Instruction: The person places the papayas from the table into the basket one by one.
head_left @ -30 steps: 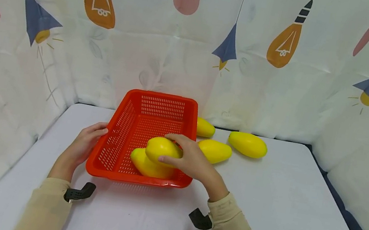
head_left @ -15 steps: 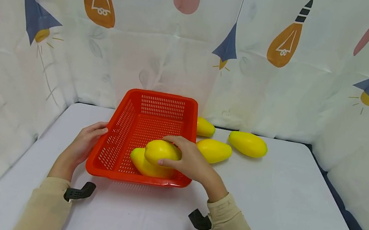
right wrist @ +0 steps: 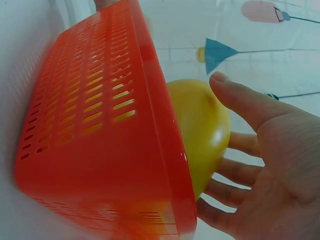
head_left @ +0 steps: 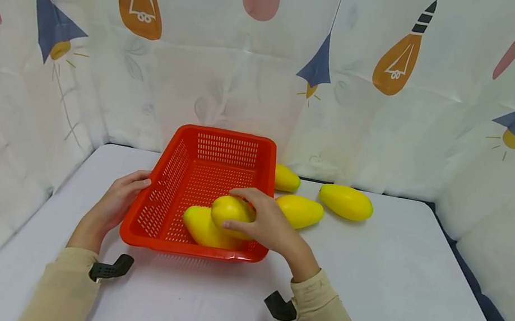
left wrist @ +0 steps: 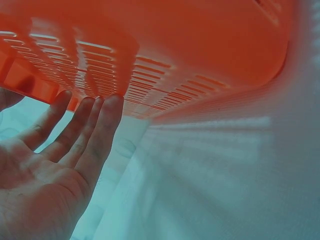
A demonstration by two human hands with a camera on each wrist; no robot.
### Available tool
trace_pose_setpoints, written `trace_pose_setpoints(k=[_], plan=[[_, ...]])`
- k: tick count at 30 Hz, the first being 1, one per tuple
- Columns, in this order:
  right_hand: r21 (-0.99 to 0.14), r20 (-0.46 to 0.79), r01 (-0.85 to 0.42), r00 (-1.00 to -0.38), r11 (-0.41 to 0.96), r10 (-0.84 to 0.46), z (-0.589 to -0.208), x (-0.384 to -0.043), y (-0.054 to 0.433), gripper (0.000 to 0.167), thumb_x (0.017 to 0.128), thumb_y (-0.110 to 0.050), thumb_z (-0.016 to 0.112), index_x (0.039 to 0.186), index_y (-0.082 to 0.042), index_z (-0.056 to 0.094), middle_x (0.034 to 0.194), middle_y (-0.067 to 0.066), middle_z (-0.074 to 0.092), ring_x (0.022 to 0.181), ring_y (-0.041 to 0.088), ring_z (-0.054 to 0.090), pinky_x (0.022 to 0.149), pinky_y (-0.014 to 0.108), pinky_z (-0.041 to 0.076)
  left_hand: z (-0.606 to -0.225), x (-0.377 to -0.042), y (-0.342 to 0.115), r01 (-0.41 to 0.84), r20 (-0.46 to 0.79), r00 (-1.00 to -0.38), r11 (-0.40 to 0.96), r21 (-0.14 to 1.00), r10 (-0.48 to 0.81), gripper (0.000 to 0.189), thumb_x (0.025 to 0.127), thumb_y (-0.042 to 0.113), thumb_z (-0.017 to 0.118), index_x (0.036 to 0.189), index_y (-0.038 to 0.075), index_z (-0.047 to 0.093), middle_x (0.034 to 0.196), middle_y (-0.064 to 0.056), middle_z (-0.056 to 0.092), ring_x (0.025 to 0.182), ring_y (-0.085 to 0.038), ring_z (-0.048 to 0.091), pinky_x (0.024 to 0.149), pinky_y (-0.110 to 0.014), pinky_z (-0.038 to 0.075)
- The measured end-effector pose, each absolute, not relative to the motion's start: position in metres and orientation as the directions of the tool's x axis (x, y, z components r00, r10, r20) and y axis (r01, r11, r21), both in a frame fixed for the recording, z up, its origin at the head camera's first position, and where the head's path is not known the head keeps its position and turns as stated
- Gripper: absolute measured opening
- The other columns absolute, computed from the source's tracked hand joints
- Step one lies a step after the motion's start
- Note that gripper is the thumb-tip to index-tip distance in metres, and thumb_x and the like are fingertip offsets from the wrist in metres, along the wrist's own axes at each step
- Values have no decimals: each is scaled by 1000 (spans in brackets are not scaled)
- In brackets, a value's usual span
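Observation:
In the head view my left hand point(head_left: 114, 202) is at the left side of a red plastic basket point(head_left: 155, 243). Its thumb lies at the rim, and in the left wrist view the fingertips point(left wrist: 114, 102) touch the slotted outer wall. Over the basket's near right corner, my right hand point(head_left: 267, 222) holds a yellow mango point(head_left: 230, 214) between thumb and fingers. That mango overlaps another yellow mango point(head_left: 200, 227) lying in the basket. The right wrist view shows the held mango point(right wrist: 200, 130) beyond the rim, with the thumb at its upper end and the fingers partly behind it.
Right of the basket, on the white-covered table point(head_left: 393, 297), lie a mango point(head_left: 300, 211) near the rim, one at the back right point(head_left: 346, 202), and one partly hidden mango point(head_left: 287, 178) behind. A printed curtain point(head_left: 267, 100) stands along the back edge.
The mango in my right hand has shifted slightly right and turned a little, showing more of the one beneath. My left hand and the basket have stayed in place.

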State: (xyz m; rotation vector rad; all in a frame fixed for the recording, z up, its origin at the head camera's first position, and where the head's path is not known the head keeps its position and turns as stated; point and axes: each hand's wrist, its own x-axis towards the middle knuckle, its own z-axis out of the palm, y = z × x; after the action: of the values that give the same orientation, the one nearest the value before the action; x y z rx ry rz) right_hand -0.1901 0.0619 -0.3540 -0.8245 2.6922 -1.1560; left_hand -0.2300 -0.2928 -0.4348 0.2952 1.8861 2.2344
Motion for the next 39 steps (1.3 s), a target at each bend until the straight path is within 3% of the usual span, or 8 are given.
trace_pose_setpoints(k=[13, 22, 28, 39], plan=[[-691, 181, -460, -857, 557, -483, -349, -196, 75, 61, 82, -35, 77, 134, -14, 55, 135, 2, 57, 125, 24, 53, 105, 43, 45, -434, -230, -292, -25, 19, -960, -152, 988, 280, 34, 104, 23, 43, 133, 8, 50, 110, 5, 67, 95, -9, 65, 80, -24, 57], [-701, 161, -414, -885, 580, -437, -345, -198, 87, 56, 83, -34, 75, 133, -16, 55, 133, 1, 58, 119, 20, 54, 96, 42, 52, -434, -230, -292, -20, 26, -958, -157, 987, 287, 34, 104, 22, 42, 133, 7, 49, 109, 5, 67, 95, -9, 65, 80, -24, 56], [-713, 131, -374, -902, 593, -412, -342, -197, 96, 55, 85, -32, 74, 134, -18, 54, 135, 1, 56, 121, 29, 55, 93, 45, 54, -434, -229, -292, -23, 23, -959, -158, 987, 283, 32, 104, 22, 43, 131, 7, 50, 109, 4, 67, 95, -9, 65, 80, -24, 56], [-709, 163, -392, -900, 586, -405, -342, -199, 113, 56, 85, -30, 74, 134, -12, 54, 135, 10, 57, 122, 32, 53, 98, 49, 50, -433, -229, -292, -19, 25, -961, -155, 988, 277, 33, 103, 23, 43, 132, 7, 50, 109, 4, 67, 94, -9, 66, 80, -25, 57]])
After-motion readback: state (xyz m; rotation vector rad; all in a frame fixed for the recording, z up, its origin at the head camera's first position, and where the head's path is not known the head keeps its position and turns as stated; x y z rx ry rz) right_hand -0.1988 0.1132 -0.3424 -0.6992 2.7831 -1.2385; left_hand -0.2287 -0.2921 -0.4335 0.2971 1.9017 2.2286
